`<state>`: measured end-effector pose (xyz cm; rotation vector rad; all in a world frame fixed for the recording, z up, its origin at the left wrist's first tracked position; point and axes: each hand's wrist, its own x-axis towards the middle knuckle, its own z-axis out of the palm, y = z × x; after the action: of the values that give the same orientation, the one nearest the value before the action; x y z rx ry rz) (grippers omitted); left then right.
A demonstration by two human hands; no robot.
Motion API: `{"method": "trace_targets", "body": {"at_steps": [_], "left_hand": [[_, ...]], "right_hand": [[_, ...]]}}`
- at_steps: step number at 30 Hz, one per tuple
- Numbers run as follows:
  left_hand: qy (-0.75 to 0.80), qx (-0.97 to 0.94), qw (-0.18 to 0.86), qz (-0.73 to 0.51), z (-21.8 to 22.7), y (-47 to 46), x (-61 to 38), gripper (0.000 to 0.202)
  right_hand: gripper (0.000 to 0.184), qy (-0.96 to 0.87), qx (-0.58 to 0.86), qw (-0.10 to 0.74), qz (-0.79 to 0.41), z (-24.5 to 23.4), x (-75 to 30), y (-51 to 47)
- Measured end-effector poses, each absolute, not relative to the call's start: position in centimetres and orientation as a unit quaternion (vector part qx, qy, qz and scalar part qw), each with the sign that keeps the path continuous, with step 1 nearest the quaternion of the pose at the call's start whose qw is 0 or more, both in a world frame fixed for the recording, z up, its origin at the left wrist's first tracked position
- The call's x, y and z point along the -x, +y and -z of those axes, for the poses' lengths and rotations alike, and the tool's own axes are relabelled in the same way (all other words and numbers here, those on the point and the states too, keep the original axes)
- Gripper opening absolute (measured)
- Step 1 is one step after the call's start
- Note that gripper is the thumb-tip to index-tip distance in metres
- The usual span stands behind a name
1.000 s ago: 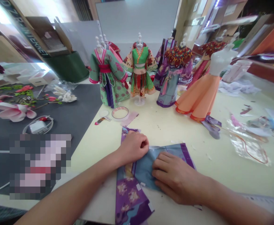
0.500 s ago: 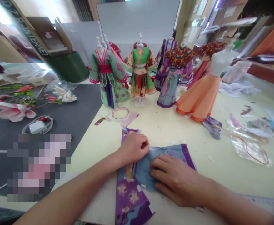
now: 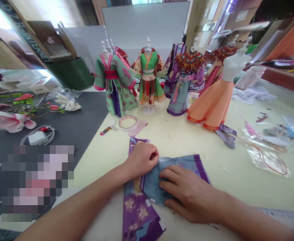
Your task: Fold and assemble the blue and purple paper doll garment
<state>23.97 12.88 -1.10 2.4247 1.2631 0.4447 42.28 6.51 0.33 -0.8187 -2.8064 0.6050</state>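
A blue paper garment piece with purple trim lies flat on the pale yellow table, over a purple flowered paper strip. My left hand is curled into a fist and pinches the left edge of the blue piece. My right hand lies flat on the blue piece with its fingers stretched out, pressing it down.
Several small mannequins in paper costumes stand in a row at the back, an orange-skirted one at the right. A tape roll lies near them. Plastic bags and scraps are at the right; paper flowers lie on a dark mat at the left.
My right hand has slid slightly left across the blue piece. The left hand stays in place.
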Motion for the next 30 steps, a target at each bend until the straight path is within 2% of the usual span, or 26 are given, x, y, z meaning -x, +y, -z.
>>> {"method": "trace_targets", "body": {"at_steps": [17, 23, 30], "left_hand": [[0.442, -0.863, 0.184, -0.162, 1.24, 12.66, -23.84, 0.012], [0.436, -0.861, 0.208, -0.156, 0.77, 12.62, -23.5, 0.017], [0.448, -0.857, 0.21, -0.143, 0.68, 12.53, -23.34, 0.007]], "right_hand": [[0.021, -0.936, 0.291, 0.082, -0.181, 0.0, -42.29, 6.61], [0.019, -0.938, 0.284, 0.103, -0.172, 0.15, -42.35, 6.7], [0.019, -0.94, 0.267, 0.129, -0.168, 0.23, -42.48, 6.95]]}}
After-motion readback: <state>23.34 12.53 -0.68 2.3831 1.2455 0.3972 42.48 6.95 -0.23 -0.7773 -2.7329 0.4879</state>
